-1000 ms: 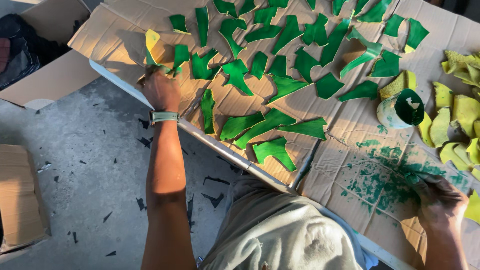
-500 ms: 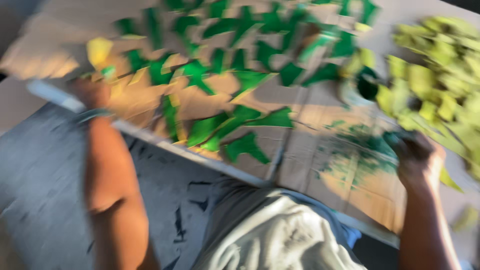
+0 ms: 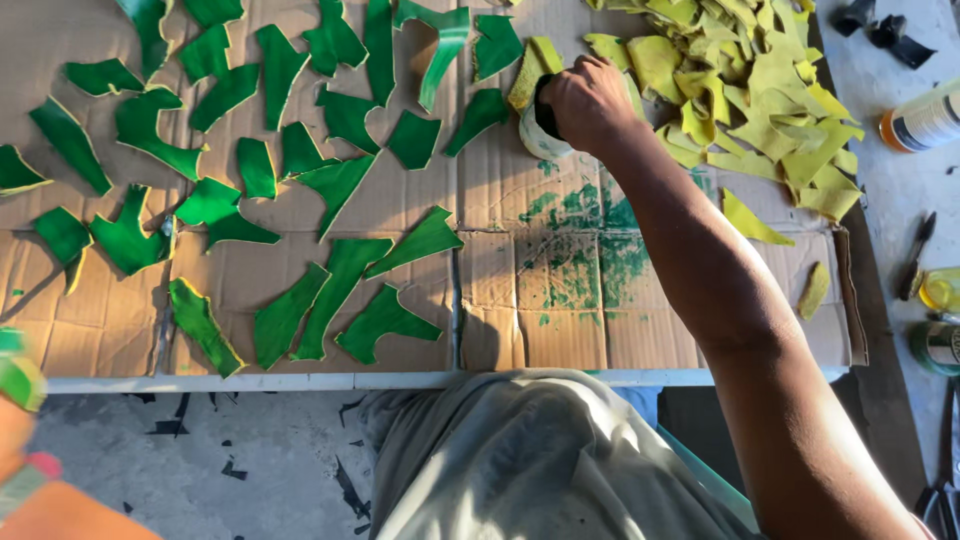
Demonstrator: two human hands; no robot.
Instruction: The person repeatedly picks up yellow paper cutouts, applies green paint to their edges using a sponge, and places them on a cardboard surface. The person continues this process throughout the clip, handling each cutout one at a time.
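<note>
Your right hand [image 3: 585, 100] reaches into the small paint tub [image 3: 545, 135] at the far middle of the cardboard sheet [image 3: 520, 330], fingers curled inside it; what they grip is hidden. Many green-painted pieces [image 3: 345, 290] lie spread across the left. A heap of unpainted yellow pieces [image 3: 740, 70] waits far right. Your left hand [image 3: 20, 440] shows blurred at the near left edge, its grip unclear

A white-edged table [image 3: 250, 382] carries flattened brown cardboard sheets [image 3: 500, 330] that cover its top. On the cardboard lie many green-painted cut pieces [image 3: 345, 285], spread apart on the left and middle, a heap of yellow pieces [image 3: 750, 80] at the upper right, a small paint pot [image 3: 535, 140], and green paint smears [image 3: 585, 250] between them
</note>
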